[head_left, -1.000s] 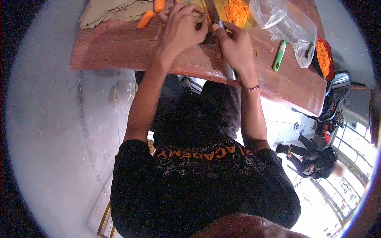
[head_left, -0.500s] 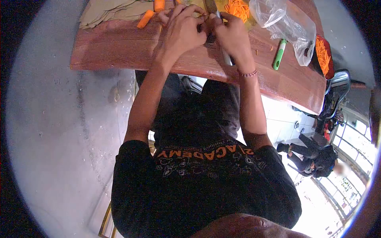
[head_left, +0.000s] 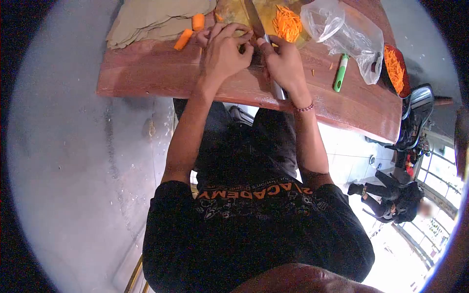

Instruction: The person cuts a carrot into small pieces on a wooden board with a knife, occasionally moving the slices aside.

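Knife gripped in right hand.

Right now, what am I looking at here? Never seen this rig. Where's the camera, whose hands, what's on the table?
There is no machine: a person wears a camera on the head, looking down over their own chest and arms, with a fisheye lens curving the edges. The hands meet over a cutting board on a reddish wooden table. The right hand grips a knife; the left hand is curled over something beside the blade, hidden by its fingers. Around them lie carrot pieces, shredded carrot, a clear plastic bag, a green-handled peeler and a tray of shreds. Another person sits lower right.
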Demonstrator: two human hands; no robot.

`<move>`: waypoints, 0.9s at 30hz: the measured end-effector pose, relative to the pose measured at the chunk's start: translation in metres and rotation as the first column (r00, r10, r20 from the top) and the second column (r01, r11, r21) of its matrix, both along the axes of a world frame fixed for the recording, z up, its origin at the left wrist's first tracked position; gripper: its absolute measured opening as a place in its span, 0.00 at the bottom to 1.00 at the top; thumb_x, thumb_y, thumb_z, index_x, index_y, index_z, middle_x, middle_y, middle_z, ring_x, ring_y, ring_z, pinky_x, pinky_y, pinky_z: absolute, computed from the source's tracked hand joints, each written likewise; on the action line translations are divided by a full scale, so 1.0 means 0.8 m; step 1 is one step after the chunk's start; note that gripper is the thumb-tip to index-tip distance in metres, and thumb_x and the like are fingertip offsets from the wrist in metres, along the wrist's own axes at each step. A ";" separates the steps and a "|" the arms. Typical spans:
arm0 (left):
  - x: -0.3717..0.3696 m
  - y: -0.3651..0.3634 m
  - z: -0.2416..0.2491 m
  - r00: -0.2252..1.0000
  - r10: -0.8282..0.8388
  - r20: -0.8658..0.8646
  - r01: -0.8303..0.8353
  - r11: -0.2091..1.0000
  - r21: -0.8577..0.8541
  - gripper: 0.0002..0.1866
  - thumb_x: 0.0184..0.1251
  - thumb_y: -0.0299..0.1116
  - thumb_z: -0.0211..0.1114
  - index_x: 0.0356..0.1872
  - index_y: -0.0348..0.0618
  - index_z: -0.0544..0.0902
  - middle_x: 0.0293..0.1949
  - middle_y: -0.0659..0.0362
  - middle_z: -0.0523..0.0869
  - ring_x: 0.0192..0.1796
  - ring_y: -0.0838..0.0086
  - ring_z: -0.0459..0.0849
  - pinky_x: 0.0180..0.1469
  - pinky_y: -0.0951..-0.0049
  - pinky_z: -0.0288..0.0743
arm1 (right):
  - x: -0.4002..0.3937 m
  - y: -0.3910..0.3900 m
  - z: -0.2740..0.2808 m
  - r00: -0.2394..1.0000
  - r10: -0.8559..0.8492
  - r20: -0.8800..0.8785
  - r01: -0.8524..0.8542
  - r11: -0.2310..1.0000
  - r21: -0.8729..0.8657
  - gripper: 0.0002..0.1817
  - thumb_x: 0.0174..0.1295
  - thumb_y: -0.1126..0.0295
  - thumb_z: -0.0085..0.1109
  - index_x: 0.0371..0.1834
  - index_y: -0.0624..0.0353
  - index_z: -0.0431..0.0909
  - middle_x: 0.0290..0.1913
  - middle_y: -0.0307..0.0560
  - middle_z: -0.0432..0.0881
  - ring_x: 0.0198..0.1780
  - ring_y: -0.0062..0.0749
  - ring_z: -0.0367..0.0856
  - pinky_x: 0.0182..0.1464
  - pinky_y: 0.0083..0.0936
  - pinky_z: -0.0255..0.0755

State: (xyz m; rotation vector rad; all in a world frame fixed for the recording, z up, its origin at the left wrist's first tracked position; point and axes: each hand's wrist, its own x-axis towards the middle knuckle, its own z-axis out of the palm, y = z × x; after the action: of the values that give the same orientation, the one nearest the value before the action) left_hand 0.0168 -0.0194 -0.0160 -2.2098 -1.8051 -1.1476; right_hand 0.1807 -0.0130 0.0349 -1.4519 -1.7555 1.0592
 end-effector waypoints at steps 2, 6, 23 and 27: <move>0.000 0.000 0.001 1.000 0.012 -0.003 -0.012 1.000 -0.002 0.13 0.53 0.40 0.69 0.40 0.54 0.92 0.50 0.71 0.85 0.57 0.72 0.77 0.63 0.55 0.56 | -0.001 -0.003 0.005 0.999 -0.007 0.033 0.006 1.000 0.027 0.19 0.67 0.59 0.56 0.43 0.70 0.82 0.33 0.74 0.81 0.41 0.68 0.83 0.44 0.48 0.76; 0.001 -0.001 0.007 1.000 -0.007 -0.017 0.006 1.000 -0.009 0.13 0.53 0.38 0.69 0.40 0.53 0.92 0.50 0.71 0.85 0.56 0.71 0.77 0.63 0.55 0.56 | -0.008 -0.005 0.008 0.985 -0.006 0.171 -0.012 0.995 0.101 0.20 0.66 0.59 0.57 0.40 0.69 0.82 0.35 0.74 0.82 0.43 0.68 0.83 0.45 0.50 0.77; 0.010 0.011 0.005 0.993 -0.112 -0.033 0.115 0.987 0.116 0.15 0.57 0.37 0.66 0.46 0.50 0.90 0.54 0.65 0.86 0.59 0.66 0.77 0.63 0.50 0.57 | 0.033 0.018 -0.003 0.996 -0.001 -0.084 0.007 0.998 0.066 0.19 0.70 0.57 0.56 0.42 0.65 0.83 0.21 0.55 0.82 0.22 0.38 0.83 0.31 0.38 0.76; -0.036 -0.008 0.021 0.996 -0.024 0.083 0.010 0.986 0.164 0.17 0.61 0.31 0.65 0.51 0.48 0.88 0.54 0.59 0.86 0.57 0.61 0.79 0.62 0.58 0.68 | 0.019 0.006 -0.006 0.976 0.152 -0.155 -0.176 0.973 -0.151 0.20 0.70 0.55 0.56 0.40 0.64 0.82 0.17 0.48 0.81 0.18 0.33 0.82 0.25 0.35 0.75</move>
State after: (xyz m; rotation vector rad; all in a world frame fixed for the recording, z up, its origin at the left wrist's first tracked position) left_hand -0.0118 -0.0255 0.0005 -2.1185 -1.6578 -1.3599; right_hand 0.1960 -0.0084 0.0305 -1.3061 -1.7428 1.3884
